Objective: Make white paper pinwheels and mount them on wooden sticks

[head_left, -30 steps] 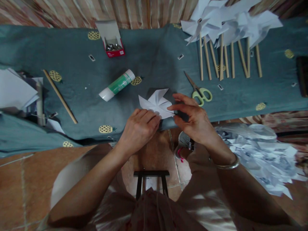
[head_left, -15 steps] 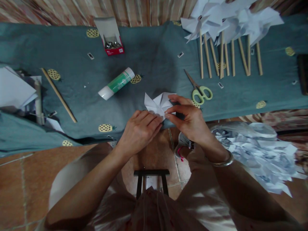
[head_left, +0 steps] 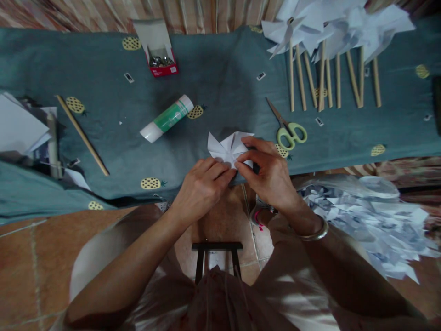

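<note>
A white folded paper pinwheel (head_left: 228, 146) lies at the near edge of a table covered with a teal cloth (head_left: 213, 82). My left hand (head_left: 201, 186) curls over its near left edge, fingers pressed on the paper. My right hand (head_left: 267, 172) pinches the pinwheel's near right part between thumb and fingers. The two hands nearly touch each other at the paper's centre. A metal bangle (head_left: 312, 234) sits on my right wrist.
A glue stick (head_left: 167, 118) lies left of the pinwheel, green-handled scissors (head_left: 287, 128) to its right. A red box of pins (head_left: 160, 59) stands at the back. Finished pinwheels on wooden sticks (head_left: 327, 69) lie back right. A loose stick (head_left: 82, 135) and paper sheets (head_left: 17, 126) lie left. A bag of paper scraps (head_left: 368, 220) hangs right.
The pinwheel has turned and shifted slightly right. My right hand has drawn in toward the left hand and closed on the paper's centre.
</note>
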### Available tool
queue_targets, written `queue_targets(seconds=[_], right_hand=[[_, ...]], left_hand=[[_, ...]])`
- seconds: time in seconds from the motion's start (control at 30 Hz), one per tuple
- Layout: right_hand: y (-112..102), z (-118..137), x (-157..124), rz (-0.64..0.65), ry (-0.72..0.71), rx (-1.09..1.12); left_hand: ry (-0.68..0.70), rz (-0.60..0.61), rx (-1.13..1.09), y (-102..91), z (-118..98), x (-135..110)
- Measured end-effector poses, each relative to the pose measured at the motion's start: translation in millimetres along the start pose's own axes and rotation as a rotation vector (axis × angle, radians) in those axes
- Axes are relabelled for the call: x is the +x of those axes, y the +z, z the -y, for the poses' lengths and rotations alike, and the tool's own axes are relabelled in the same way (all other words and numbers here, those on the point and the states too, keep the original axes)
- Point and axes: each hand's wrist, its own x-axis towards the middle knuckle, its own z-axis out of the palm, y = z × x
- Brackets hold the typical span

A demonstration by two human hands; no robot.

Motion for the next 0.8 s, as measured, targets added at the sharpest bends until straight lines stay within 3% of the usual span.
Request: queue_targets(seconds=[0.5,0.8], right_hand=[[-4,-1,1,0.006,-0.015,-0.017],[-11,-6,0,0.072,-0.032,-0.005]], left_hand=[[-0.007,-0.025,-0.02,2.2,0,-1],[-0.001,-0.039,-0.014,2.7,-1,-1]])
